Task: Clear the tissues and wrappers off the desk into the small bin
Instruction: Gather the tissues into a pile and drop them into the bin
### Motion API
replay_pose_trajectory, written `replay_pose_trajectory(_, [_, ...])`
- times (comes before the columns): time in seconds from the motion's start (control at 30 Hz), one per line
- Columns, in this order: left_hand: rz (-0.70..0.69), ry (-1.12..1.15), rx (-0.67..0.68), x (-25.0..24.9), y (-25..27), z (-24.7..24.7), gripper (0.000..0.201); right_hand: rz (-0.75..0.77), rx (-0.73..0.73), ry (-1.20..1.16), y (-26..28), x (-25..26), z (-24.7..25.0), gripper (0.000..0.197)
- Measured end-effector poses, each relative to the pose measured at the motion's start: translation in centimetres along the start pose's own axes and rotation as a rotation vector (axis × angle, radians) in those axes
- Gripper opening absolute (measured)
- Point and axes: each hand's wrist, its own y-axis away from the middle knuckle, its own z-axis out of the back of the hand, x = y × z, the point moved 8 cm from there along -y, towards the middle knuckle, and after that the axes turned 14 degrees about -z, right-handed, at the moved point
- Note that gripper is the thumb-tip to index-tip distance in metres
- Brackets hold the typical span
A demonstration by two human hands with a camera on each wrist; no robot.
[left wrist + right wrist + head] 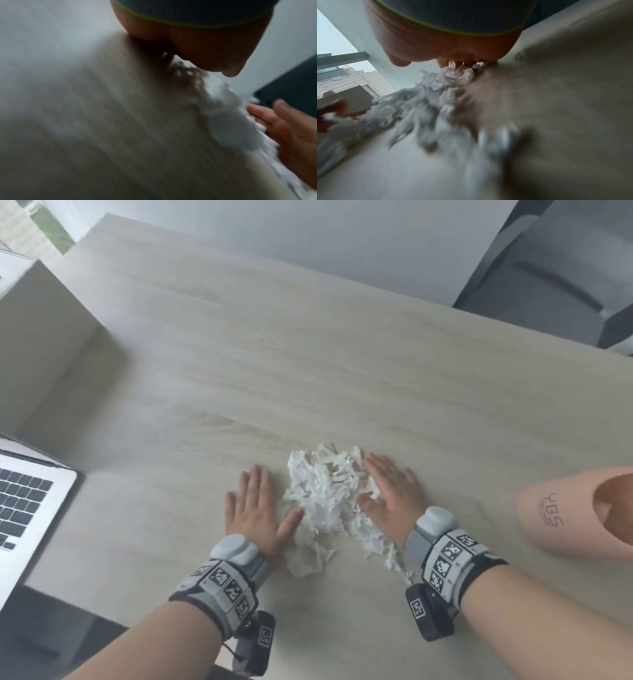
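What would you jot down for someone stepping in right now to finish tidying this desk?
Left hand: open, flat on the desk, its thumb at the left edge of the tissue pile.
Right hand: open, flat, pressed against the pile's right side.
The torn white tissue is heaped in one pile between the two hands, near the desk's front edge, with a few loose scraps trailing toward the right wrist.
The pink bin lies on its side at the right, apart from the pile; nothing shows inside it from here.
Done: the scraps are gathered.
Left: scoop the pile up and drop it into the bin, then pick up the stragglers.
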Motion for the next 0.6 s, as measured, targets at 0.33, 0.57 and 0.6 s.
replay_pose_trajectory(0.33, [-0.356,0.189,-0.077,-8.1,-2.2,-0.1,0.104,-0.062,-0.062,-0.344,6.4,-5.6,2.1,0.078])
replay_pose_trajectory(0.57, [-0.517,-0.162,0.262,-4.2,0.9,-0.1,0.104,-0.059,-0.024,0.058,10.5,-7.8,-0.3,0.07])
replay_pose_trajectory(0.6, [-0.521,-0.18,0.263,-4.4,0.9,-0.4,0.097,-0.055,-0.041,0.065,10.7,-7.5,-0.4,0.065])
